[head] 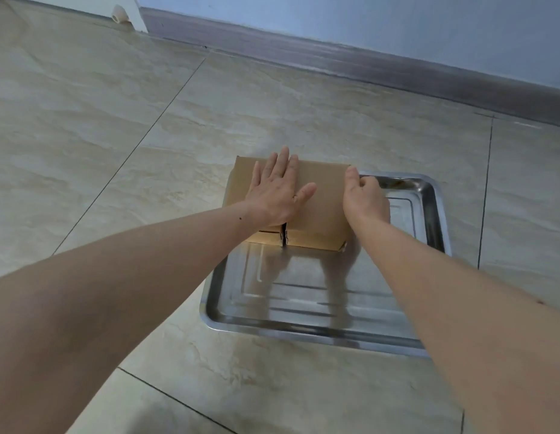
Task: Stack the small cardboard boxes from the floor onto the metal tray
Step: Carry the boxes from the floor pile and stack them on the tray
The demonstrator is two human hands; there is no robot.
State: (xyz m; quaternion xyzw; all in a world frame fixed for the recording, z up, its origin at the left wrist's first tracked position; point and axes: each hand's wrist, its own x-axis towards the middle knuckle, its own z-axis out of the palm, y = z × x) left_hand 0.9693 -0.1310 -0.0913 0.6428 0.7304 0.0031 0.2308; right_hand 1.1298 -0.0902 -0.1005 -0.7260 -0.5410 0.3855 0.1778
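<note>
Matt cardboard boxes [319, 198], glossy metal tray [303, 308]

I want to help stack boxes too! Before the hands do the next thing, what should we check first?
1. Metal tray flat on the floor: ok.
2. Cardboard boxes on the tray: ok, at its far left part.
3. Left hand flat on the box tops: ok.
4. Right hand grips the right box's edge: ok.
5. Two boxes side by side with a slit between: ok.
6. More boxes waiting on the floor: cannot tell, none in view.
</note>
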